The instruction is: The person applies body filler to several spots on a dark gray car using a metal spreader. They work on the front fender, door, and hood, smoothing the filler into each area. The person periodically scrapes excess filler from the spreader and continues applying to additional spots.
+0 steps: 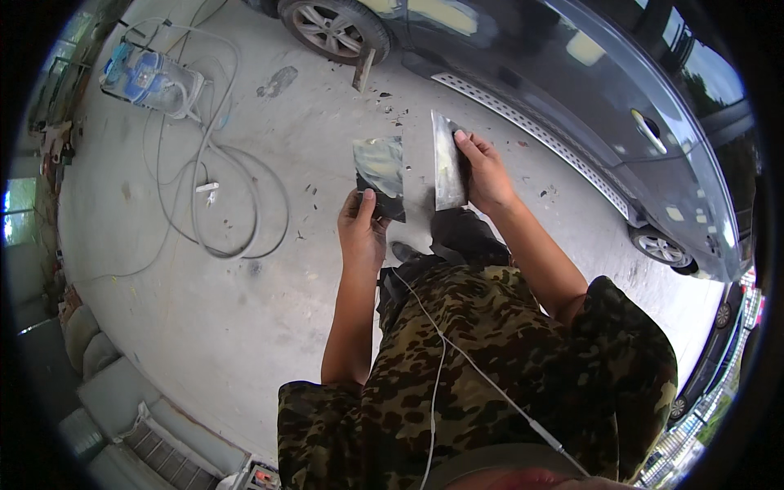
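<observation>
My left hand (362,229) grips the lower edge of a dark flat plate (380,175), thumb on top. Pale greenish-cream filler paste is smeared across its upper part. In my right hand (483,170) is a wide metal putty spreader (447,163), held upright with the thumb on its face and cream paste on the blade. The plate and the spreader are side by side with a small gap, not touching. Beyond them stands a dark grey car (555,73) with several cream filler patches on its panels.
A perforated running board (531,139) lines the car's side. A wooden block (363,69) leans by the wheel (331,28). On the left, a clear-bodied vacuum machine (155,82) trails a coiled grey hose (245,204) over the floor. A white cable (437,335) hangs down my shirt.
</observation>
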`<state>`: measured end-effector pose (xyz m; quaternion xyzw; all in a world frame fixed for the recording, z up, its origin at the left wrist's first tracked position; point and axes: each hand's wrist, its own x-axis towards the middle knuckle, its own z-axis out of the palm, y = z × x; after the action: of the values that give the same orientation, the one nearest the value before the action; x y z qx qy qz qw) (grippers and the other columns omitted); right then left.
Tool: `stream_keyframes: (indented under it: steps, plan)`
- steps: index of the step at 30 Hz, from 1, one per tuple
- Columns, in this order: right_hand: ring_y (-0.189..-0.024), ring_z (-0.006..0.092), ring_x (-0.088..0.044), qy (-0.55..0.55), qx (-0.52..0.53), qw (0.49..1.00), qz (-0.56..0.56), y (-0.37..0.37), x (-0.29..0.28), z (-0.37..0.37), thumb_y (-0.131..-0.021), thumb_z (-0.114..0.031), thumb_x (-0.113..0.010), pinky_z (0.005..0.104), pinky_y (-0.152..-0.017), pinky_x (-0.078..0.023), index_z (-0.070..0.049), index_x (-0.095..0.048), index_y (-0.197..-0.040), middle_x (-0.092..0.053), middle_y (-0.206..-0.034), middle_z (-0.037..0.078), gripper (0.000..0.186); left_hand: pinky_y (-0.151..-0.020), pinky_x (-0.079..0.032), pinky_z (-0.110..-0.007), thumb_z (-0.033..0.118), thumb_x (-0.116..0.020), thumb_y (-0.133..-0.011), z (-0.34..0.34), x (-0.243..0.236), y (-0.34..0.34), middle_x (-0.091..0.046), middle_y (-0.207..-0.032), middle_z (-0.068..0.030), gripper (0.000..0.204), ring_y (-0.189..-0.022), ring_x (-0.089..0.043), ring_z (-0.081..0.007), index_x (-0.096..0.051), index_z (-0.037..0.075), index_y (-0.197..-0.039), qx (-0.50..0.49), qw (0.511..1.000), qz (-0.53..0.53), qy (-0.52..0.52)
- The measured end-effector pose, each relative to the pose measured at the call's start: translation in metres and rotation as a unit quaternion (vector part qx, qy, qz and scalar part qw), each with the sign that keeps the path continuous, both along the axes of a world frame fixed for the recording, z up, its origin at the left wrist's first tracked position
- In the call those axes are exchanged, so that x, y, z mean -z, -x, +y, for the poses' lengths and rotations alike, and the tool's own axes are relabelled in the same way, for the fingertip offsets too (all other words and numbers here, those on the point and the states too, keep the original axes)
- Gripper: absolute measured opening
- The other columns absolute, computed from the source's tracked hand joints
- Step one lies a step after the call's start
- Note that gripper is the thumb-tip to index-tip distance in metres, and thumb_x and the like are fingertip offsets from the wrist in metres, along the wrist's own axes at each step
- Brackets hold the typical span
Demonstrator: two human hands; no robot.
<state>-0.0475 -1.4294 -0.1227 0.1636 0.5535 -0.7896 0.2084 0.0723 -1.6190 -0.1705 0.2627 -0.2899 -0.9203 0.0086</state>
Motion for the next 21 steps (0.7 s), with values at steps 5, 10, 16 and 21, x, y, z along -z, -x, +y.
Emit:
stream_keyframes:
  steps: [5, 10, 16, 21]
  plan:
    - [-0.079, 0.0073, -0.059, -0.029, -0.119, 0.989, 0.082, 0.087, 0.040, -0.125, -0.103, -0.026, -0.068, 0.0261, -0.070, -0.050, -0.003, -0.066, -0.102, -0.066, -0.089, 0.001, 0.023, -0.085, -0.057, -0.035, 0.019, -0.067, -0.102, -0.081, 0.030, 0.058, -0.072, -0.107, -0.0078, 0.022, -0.095, -0.071, -0.0177, -0.063, 0.002, -0.114, -0.029, 0.999, 0.004, -0.019]
    - [-0.078, 0.0073, -0.055, -0.179, -0.288, 0.914, 0.221, 0.174, 0.074, -0.198, -0.101, -0.024, -0.070, 0.0272, -0.070, -0.047, 0.000, -0.066, -0.101, -0.066, -0.087, 0.001, 0.024, -0.082, -0.058, -0.034, 0.017, -0.065, -0.102, -0.162, 0.016, 0.132, -0.072, -0.103, -0.0083, 0.019, -0.090, -0.071, -0.0183, -0.063, 0.000, -0.111, -0.114, 0.992, -0.046, -0.019]
    - [-0.082, 0.0095, -0.055, -0.203, -0.350, 0.906, 0.125, 0.305, 0.083, -0.267, -0.102, -0.030, -0.068, 0.0279, -0.076, -0.046, -0.002, -0.067, -0.104, -0.063, -0.087, 0.000, 0.029, -0.090, -0.056, -0.035, 0.017, -0.067, -0.101, -0.284, -0.012, 0.261, -0.070, -0.111, -0.0068, 0.021, -0.099, -0.069, -0.0183, -0.062, 0.002, -0.115, -0.206, 0.977, 0.029, 0.035]
    - [-0.098, 0.0118, -0.063, 0.023, -0.235, 0.972, -0.016, 0.408, 0.054, -0.333, -0.107, -0.030, -0.060, 0.0309, -0.087, -0.051, -0.007, -0.063, -0.121, -0.066, -0.109, -0.001, 0.027, -0.093, -0.053, -0.033, 0.018, -0.071, -0.098, -0.325, -0.031, 0.339, -0.065, -0.122, -0.0070, 0.039, -0.108, -0.065, -0.0175, -0.057, 0.002, -0.131, -0.197, 0.974, -0.075, 0.080]
